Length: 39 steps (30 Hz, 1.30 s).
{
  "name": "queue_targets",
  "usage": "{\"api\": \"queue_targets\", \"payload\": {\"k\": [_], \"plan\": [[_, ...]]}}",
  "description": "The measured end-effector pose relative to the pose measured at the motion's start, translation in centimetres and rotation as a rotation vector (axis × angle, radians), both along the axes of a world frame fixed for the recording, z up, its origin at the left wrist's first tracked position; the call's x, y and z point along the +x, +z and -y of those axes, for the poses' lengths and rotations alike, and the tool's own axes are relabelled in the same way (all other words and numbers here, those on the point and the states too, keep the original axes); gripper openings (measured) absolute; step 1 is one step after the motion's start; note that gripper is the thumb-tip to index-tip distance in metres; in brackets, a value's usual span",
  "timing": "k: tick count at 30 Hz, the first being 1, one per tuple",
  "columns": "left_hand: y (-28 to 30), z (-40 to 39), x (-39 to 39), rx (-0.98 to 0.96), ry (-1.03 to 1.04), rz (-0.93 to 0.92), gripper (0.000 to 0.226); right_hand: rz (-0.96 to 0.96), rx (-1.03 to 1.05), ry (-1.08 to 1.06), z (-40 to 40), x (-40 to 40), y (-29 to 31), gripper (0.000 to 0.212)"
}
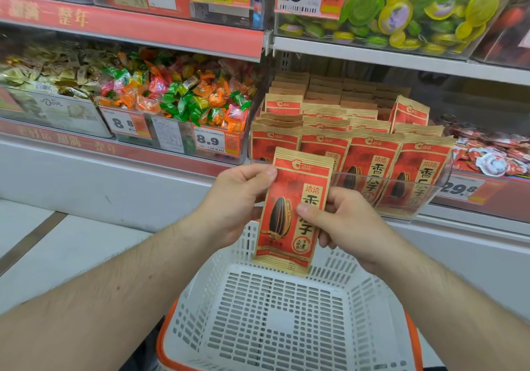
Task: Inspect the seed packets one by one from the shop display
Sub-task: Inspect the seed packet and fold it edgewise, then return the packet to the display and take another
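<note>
A red and tan sunflower seed packet (289, 212) stands upright in front of me, its printed front facing the camera. My left hand (238, 201) pinches its upper left edge between thumb and fingers. My right hand (341, 221) grips its right side, the thumb lying across the front. Behind it, several rows of the same seed packets (370, 152) stand in a clear plastic display bin (430, 187) on the lower shelf.
A white perforated basket (286, 316) with an orange rim sits below my hands. To the left, clear bins hold wrapped candies (183, 95) with price tags. Jelly cups (415, 6) fill the upper shelf; red-white snacks (493, 155) lie at right.
</note>
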<state>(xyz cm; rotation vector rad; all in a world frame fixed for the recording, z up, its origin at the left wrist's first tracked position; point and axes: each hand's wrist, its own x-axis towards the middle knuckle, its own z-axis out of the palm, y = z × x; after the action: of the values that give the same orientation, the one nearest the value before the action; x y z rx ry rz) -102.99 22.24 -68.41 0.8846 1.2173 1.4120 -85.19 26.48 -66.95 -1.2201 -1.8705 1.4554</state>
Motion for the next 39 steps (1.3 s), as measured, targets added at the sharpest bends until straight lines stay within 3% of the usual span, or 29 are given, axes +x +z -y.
{"api": "queue_targets", "payload": {"k": [5, 8, 12, 15, 19, 22, 26, 31, 39], "plan": [[0.6, -0.3, 0.0, -0.020, -0.004, -0.033, 0.018, -0.073, -0.063, -0.033, -0.1, -0.1, -0.1, 0.015], [1.5, -0.7, -0.5, 0.025, 0.005, -0.224, 0.019, -0.124, -0.096, -0.054, 0.0, -0.3, 0.0, 0.013], [2.9, -2.7, -2.8, 0.329, 0.384, -0.668, 0.019, -0.350, -0.153, -0.145, 0.1, -0.4, 0.9, 0.012], [3.8, -4.7, -4.9, 0.425, 0.596, -0.829, 0.016, -0.580, -0.215, -0.216, -0.1, -0.4, 2.0, 0.016], [4.0, -7.2, -5.4, 0.305, 0.408, -0.844, 0.050, -0.747, -0.227, -0.329, -0.9, -1.1, 3.5, 0.014], [3.5, -8.5, -4.8, 0.242, 0.228, -0.851, 0.041, -0.795, -0.165, -0.370, -2.1, -1.8, 5.2, 0.011], [2.6, -9.3, -4.4, 0.149, 0.236, -0.788, 0.026, -0.665, 0.123, -0.354, -4.5, -2.8, 7.7, 0.008], [1.9, -9.3, -4.4, 0.141, 0.287, -0.707, 0.022, -0.249, 0.580, -0.313, -8.9, -4.2, 9.6, 0.009], [1.2, -9.7, -4.3, 0.195, 0.311, -0.635, 0.027, 0.102, 0.602, -0.180, -13.8, -5.7, 9.0, 0.005]]}}
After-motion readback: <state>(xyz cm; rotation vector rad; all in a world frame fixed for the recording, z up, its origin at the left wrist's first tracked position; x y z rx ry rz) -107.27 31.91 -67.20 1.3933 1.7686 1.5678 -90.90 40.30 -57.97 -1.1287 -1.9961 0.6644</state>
